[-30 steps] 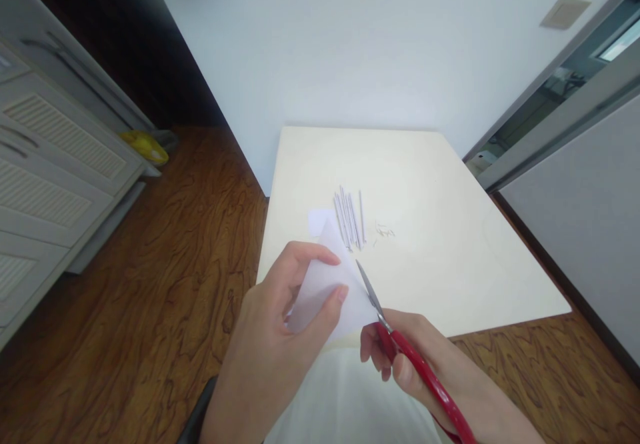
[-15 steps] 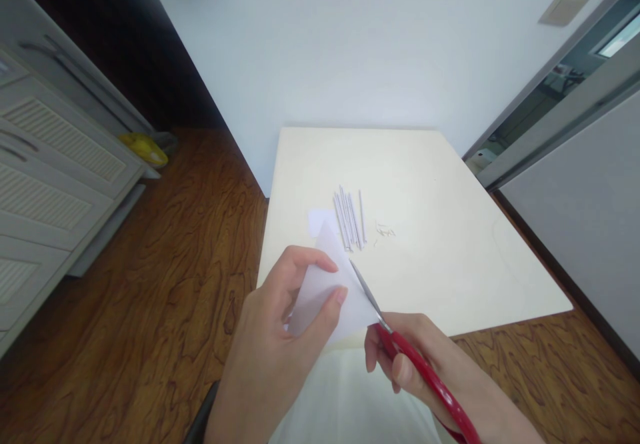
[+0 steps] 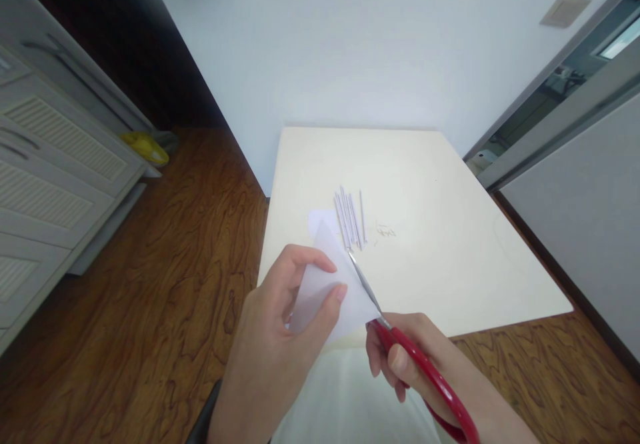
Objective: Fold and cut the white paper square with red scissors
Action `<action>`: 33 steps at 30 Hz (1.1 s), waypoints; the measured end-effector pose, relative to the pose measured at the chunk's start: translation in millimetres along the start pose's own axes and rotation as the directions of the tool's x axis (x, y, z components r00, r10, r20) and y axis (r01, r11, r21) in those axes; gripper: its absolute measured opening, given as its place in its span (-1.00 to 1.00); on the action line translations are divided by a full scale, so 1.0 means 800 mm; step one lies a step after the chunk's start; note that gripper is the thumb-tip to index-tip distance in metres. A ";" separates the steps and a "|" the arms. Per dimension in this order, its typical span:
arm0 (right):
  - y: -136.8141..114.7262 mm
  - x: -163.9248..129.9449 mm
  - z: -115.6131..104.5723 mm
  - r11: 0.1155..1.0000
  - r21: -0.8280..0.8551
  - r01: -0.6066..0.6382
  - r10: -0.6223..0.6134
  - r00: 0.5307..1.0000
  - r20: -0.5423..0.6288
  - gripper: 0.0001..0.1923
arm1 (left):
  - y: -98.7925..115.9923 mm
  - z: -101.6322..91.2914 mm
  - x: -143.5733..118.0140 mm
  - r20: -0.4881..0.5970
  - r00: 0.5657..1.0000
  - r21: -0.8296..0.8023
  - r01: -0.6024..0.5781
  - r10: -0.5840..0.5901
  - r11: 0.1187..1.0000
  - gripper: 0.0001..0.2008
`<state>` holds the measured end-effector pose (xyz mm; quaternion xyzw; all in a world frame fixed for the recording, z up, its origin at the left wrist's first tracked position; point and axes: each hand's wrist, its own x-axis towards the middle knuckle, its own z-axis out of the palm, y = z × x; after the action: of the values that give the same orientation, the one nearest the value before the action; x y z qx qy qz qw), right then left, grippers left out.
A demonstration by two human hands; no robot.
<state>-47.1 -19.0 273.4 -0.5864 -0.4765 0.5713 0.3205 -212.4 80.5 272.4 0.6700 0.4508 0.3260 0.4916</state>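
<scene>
Pinching a white paper piece (image 3: 333, 291) between thumb and fingers, the left hand (image 3: 280, 337) holds it up above the near edge of the cream table (image 3: 450, 244). Red-handled scissors (image 3: 400, 344) (blades lying along the paper's right edge) sit clamped in the right hand (image 3: 425, 364). Farther off, thin paper strips (image 3: 350, 217) lie together on the table, tiny scraps (image 3: 384, 232) just right of them.

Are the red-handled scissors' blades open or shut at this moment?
Shut, or nearly: the scissors show as one thin metal line along the right edge of the paper, with no gap visible. The right hand grips the handles.
</scene>
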 end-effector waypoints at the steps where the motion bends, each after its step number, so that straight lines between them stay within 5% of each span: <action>1: 0.001 -0.001 0.001 1.000 0.017 -0.015 0.015 1.000 0.001 -0.49 | 0.000 0.000 0.000 0.003 1.000 -0.001 0.002 -0.002 1.000 -0.86; 6: 0.007 -0.007 0.003 0.993 0.065 -0.099 0.103 0.993 -0.052 -0.53 | 0.001 0.000 0.001 0.012 1.000 -0.017 -0.003 0.003 1.000 -0.87; 33: -0.010 0.009 0.001 0.995 0.071 -0.066 0.062 0.996 0.066 -0.51 | 0.001 0.003 -0.001 0.015 1.000 -0.047 0.002 -0.002 0.999 -0.87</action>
<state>-50.5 -9.6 278.1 -0.5708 -0.4462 0.6167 0.3079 -210.7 78.7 272.7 0.6604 0.4399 0.3307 0.5108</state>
